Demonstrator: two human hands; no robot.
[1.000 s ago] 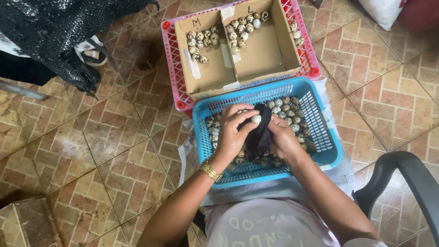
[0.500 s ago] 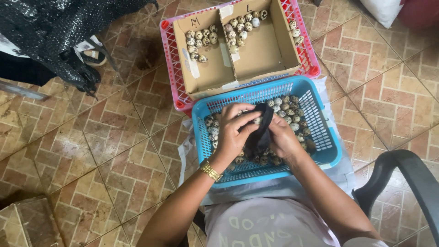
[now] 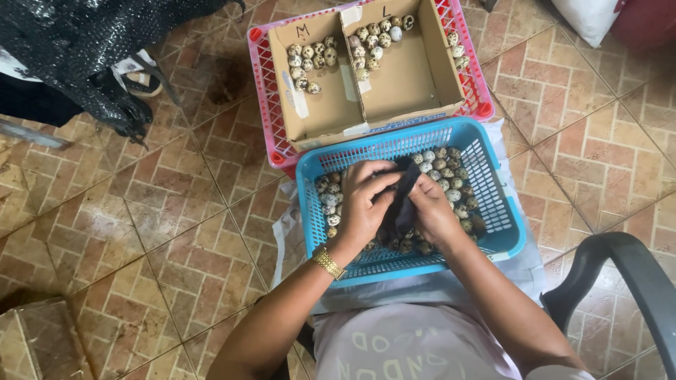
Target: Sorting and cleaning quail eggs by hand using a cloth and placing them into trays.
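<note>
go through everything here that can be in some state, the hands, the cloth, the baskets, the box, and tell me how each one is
left hand: closed on the dark cloth, over the blue basket.
right hand: gripping the same cloth.
dark cloth: bunched between both hands.
blue basket: partly filled with speckled eggs.
cardboard box: open, two compartments, eggs at the far end of each.
pink basket: holds the box.

Two open brown cardboard boxes (image 3: 366, 77), white paper labels (image 3: 350, 15) on their flaps, stand side by side in a pink crate (image 3: 262, 84).

Blue basket (image 3: 493, 243) rim hems hands; pink crate (image 3: 262, 105) beyond.
</note>
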